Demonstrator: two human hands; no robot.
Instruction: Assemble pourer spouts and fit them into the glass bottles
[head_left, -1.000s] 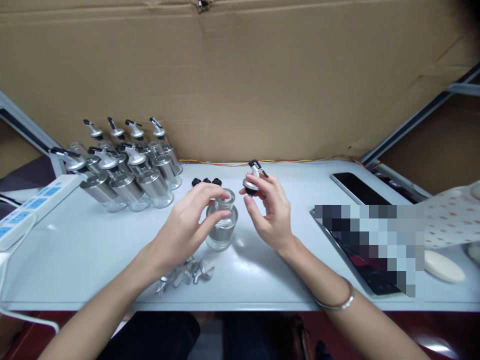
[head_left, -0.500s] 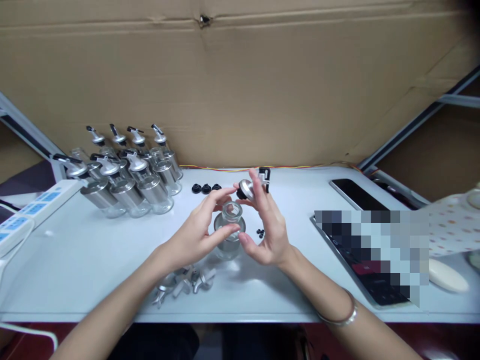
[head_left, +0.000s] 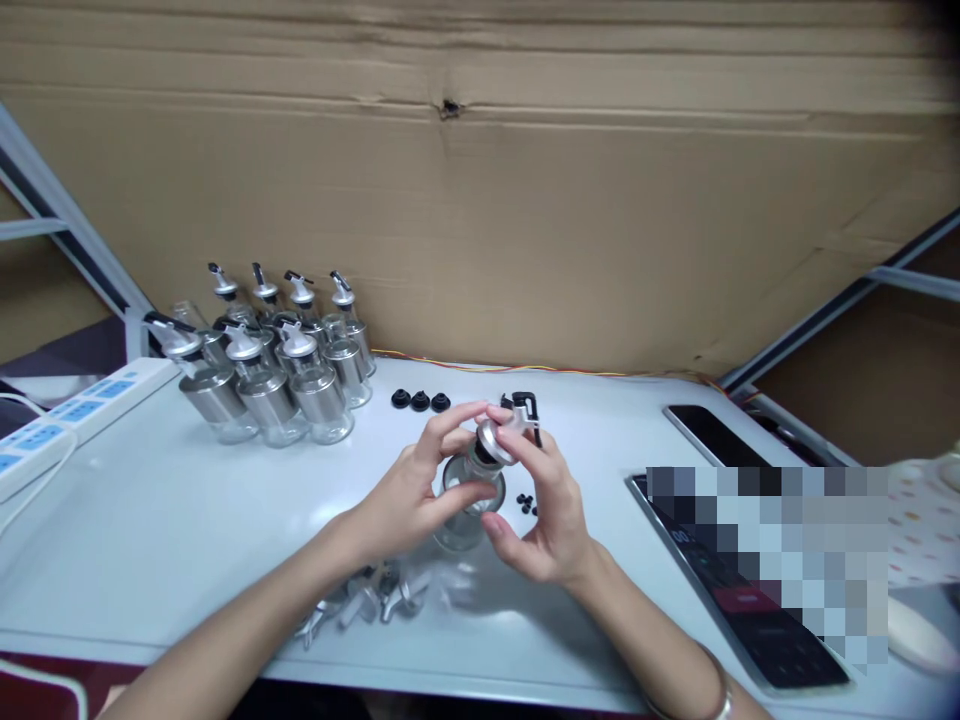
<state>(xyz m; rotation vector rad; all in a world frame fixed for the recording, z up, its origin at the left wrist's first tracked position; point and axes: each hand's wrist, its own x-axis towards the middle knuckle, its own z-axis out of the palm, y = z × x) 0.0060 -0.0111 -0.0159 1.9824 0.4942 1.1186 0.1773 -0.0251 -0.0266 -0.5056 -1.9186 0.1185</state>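
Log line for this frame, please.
left hand: steadies glass bottle | right hand: holds spout cap tilted at bottle mouth | cap: not seated

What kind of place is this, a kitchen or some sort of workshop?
It looks like a small assembly bench rather than a kitchen: a cluster of identical glass bottles with silver pourer caps, loose silver spout parts on the pale grey tabletop, and a brown cardboard backdrop.
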